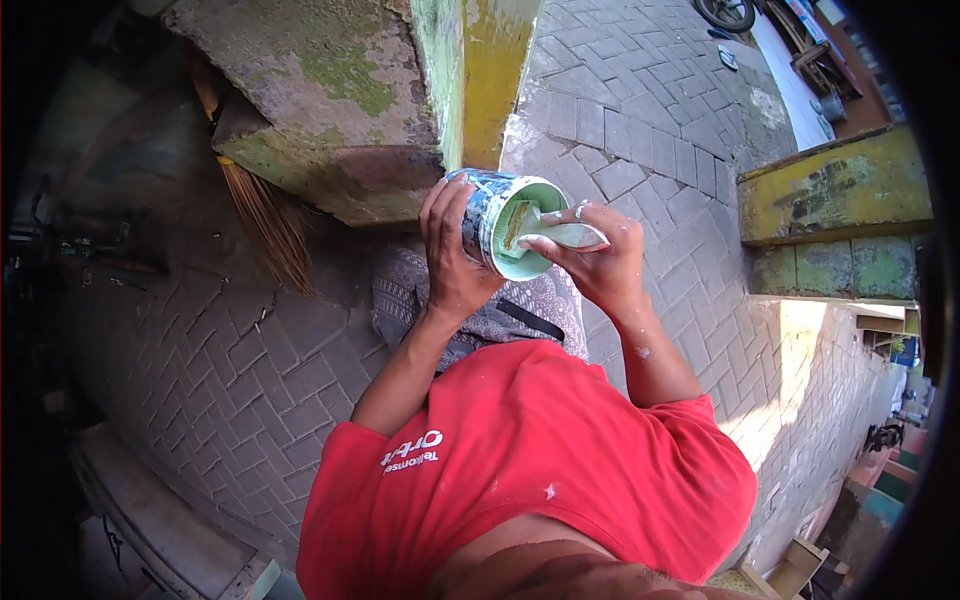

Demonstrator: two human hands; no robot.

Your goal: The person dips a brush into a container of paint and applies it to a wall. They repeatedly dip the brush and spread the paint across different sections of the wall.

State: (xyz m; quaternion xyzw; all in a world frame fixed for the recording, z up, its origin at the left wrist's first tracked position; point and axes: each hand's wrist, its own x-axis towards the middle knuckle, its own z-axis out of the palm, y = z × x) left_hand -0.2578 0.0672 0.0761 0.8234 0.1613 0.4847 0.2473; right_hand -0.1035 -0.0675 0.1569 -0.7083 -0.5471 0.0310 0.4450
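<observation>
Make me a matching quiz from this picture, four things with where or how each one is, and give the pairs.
Things
1. Brown long-bristled broom
2. Paint-smeared blue-and-white cylindrical can
3. Red cloth T-shirt
4. Flat paintbrush with pale handle

Places or states
A. Held in the right hand
B. Printed with white lettering
C. Beside the weathered, green-patched wall
D. Held in the left hand

Pairs: 1-C, 2-D, 3-B, 4-A

Paint can between left hand and right hand; paintbrush partly inside can (bristles innermost, other end in right hand). Masonry pillar ahead, broom at its left. Low wall right, across block paving.
</observation>
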